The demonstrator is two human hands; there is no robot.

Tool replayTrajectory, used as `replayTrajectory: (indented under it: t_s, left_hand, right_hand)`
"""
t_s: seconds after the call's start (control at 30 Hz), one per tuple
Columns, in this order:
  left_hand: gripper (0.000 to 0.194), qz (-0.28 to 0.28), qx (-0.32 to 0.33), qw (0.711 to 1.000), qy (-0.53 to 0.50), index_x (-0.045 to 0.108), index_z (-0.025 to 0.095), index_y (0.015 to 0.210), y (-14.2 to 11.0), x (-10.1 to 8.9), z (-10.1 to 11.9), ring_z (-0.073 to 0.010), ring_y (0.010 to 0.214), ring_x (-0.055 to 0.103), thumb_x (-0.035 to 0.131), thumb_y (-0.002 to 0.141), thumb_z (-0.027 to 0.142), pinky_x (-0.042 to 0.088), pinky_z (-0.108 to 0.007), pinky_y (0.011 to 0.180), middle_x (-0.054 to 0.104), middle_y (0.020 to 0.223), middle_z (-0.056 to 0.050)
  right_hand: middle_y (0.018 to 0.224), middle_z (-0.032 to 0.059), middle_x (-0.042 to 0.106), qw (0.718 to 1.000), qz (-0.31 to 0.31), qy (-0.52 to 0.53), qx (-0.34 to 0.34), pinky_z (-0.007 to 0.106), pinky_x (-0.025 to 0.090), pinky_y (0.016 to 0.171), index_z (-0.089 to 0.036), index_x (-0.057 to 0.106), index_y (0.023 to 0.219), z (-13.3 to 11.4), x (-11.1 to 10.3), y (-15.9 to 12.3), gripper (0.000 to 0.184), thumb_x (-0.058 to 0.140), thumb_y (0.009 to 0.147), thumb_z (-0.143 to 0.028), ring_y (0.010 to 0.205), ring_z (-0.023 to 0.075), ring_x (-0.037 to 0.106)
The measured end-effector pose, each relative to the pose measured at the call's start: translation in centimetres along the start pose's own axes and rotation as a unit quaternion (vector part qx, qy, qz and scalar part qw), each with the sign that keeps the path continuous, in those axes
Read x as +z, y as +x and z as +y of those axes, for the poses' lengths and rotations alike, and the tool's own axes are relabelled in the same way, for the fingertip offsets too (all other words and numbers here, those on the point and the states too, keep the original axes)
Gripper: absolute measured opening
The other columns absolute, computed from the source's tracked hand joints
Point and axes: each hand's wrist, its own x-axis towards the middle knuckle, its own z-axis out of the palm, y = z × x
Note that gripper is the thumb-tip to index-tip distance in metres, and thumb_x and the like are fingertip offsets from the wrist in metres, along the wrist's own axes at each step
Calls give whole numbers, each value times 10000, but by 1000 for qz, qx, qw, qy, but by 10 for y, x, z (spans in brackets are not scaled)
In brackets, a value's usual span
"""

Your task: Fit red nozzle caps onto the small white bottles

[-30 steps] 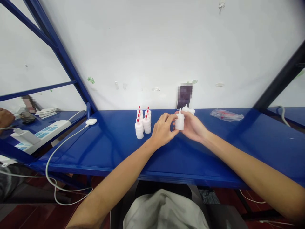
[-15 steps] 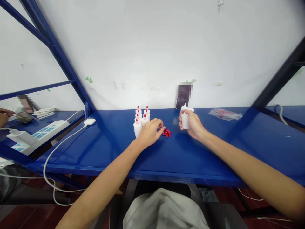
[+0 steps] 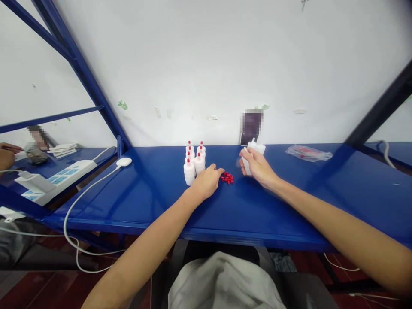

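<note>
My left hand rests low on the blue table, fingertips pinched together right at the edge of a small pile of red caps; whether a cap is between them I cannot make out. My right hand is wrapped around a white squeeze bottle that has no red cap, held just right of the pile. Another uncapped white bottle stands just behind that hand. A cluster of several white bottles with red caps stands upright just left of my left hand.
A phone leans against the wall behind the bottles. A clear plastic bag lies at the back right. A white cable and puck run off the left edge. A power strip and another person's hand are on the neighbouring table.
My hands separated from the bottle held between them. The left hand dropped to the red caps, uncovering the pile; the right hand carried the bottle slightly right and lower.
</note>
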Motion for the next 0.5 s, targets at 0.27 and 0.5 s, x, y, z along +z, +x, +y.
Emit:
replayTrajectory:
  t_s: [0.27, 0.5]
  left_hand:
    - [300, -2, -68, 998, -3, 646, 131, 1135, 1, -2, 4, -241, 911, 649, 395, 977, 176, 528, -351, 787, 603, 1069, -131]
    - [269, 3, -61, 998, -6, 677, 133, 1028, -1, 0, 2, -240, 916, 653, 421, 947, 119, 533, -362, 815, 627, 1009, -121]
  right_hand:
    - [539, -38, 516, 999, 16, -7, -46, 259, 342, 427, -202, 572, 800, -2, -2, -5, 287, 522, 866, -477, 413, 119, 461]
    - [629, -9, 569, 991, -34, -123, -45, 273, 426, 577, -181, 611, 836, 8, -1, -2, 268, 559, 871, -442, 569, 143, 537]
